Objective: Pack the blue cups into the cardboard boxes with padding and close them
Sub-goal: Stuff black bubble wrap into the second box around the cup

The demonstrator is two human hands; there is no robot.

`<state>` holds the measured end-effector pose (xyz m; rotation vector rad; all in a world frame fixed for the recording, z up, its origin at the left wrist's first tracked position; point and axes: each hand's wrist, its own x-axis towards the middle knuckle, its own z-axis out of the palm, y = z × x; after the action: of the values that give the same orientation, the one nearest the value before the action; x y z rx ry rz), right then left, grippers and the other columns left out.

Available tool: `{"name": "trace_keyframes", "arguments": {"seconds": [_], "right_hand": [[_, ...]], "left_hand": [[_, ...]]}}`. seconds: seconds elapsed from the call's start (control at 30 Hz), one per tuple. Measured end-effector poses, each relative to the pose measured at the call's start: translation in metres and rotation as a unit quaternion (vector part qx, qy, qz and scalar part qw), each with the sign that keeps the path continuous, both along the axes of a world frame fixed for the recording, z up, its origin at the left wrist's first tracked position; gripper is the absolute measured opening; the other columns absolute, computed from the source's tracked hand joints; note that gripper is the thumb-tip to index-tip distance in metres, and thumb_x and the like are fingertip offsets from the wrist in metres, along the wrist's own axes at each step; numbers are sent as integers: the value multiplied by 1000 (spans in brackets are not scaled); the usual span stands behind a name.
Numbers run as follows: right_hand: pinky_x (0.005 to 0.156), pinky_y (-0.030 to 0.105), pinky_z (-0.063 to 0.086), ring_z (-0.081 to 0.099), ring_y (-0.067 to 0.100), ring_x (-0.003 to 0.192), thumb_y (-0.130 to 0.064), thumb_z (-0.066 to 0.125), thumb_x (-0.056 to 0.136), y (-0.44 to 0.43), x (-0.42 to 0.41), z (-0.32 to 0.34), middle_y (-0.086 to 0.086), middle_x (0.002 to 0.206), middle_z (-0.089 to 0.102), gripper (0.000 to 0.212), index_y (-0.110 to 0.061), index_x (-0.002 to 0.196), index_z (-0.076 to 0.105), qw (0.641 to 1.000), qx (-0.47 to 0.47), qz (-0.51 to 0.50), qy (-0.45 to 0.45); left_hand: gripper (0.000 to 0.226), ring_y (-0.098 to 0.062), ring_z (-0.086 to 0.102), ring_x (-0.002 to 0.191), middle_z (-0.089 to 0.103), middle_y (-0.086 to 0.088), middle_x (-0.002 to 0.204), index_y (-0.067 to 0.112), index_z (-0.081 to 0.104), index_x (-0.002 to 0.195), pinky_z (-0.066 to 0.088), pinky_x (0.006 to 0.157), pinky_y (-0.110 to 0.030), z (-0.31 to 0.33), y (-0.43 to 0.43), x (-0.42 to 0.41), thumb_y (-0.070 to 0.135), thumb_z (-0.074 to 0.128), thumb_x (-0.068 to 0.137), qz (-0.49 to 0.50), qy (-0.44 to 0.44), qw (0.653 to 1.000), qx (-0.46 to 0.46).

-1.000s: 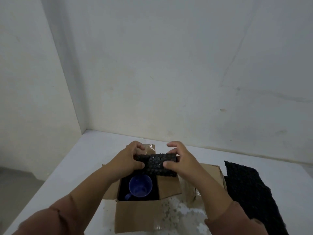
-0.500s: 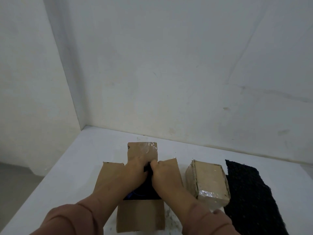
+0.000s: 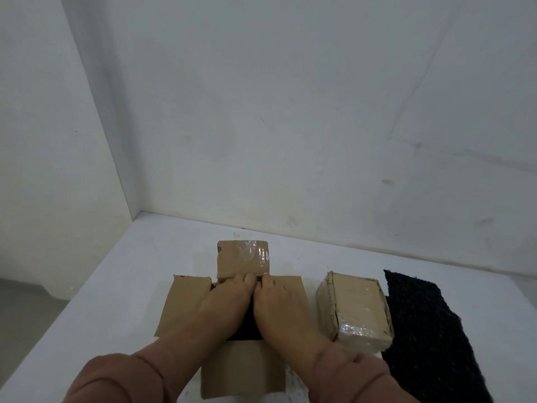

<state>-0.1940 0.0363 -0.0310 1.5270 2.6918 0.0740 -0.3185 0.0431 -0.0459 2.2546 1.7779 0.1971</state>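
Observation:
An open cardboard box (image 3: pixel 186 303) sits on the white table with its flaps spread out to all sides. My left hand (image 3: pixel 229 298) and my right hand (image 3: pixel 279 303) lie side by side over its opening. Both press flat on a piece of black bubble padding (image 3: pixel 247 327) inside it, and a dark strip of the padding shows between the hands. The fingertips reach the far flap (image 3: pixel 242 258). The blue cup is hidden under the padding and my hands.
A closed, taped cardboard box (image 3: pixel 356 309) stands just right of the open one. A sheet of black padding (image 3: pixel 427 330) lies flat at the far right. The white table (image 3: pixel 116 286) ends at a drop on the left; walls close the back.
The padding I held above the box went down into it and now covers the blue cup. Both hands sank with it and press it flat. The closed box came into view.

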Motion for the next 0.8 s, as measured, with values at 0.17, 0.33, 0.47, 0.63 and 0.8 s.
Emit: {"name": "trace_keyframes", "arguments": {"seconds": [0.17, 0.33, 0.47, 0.63, 0.8], "right_hand": [[54, 34, 52, 60, 21, 62, -8, 69, 67, 9, -5, -8, 11, 87, 63, 25, -7, 92, 65, 1000, -20, -24, 2], [42, 32, 48, 53, 18, 49, -9, 70, 57, 17, -4, -25, 10, 79, 61, 23, -8, 79, 65, 1000, -15, -19, 4], [60, 41, 54, 62, 29, 70, -2, 54, 79, 20, -4, -18, 16, 93, 61, 23, -1, 102, 59, 998, -19, -31, 56], [46, 31, 53, 62, 23, 55, -4, 74, 62, 20, -6, -22, 10, 75, 66, 30, -8, 89, 64, 997, -36, -28, 69], [57, 32, 52, 63, 23, 66, -10, 73, 60, 21, -5, -26, 14, 88, 66, 34, -5, 93, 67, 999, -27, -21, -29]], "left_hand": [[37, -20, 63, 104, 53, -3, 127, 17, 41, 126, 53, 84, -34, -4, 6, -2, 16, 51, 90, 24, 8, 1000, -14], [34, -21, 64, 97, 59, -5, 116, 20, 44, 121, 55, 80, -35, -7, 11, -2, 14, 50, 88, 23, -5, 1000, -10], [36, -18, 64, 98, 61, -3, 115, 19, 43, 124, 54, 82, -33, -8, 12, 2, 15, 49, 89, 39, -15, 999, -20], [39, -18, 64, 102, 60, -2, 119, 17, 41, 128, 53, 83, -31, -8, 11, 1, 16, 50, 90, 54, -14, 998, -19], [35, -19, 62, 101, 59, -2, 117, 21, 44, 123, 52, 84, -35, -7, 12, 1, 17, 48, 89, 36, -29, 999, -12]]}}
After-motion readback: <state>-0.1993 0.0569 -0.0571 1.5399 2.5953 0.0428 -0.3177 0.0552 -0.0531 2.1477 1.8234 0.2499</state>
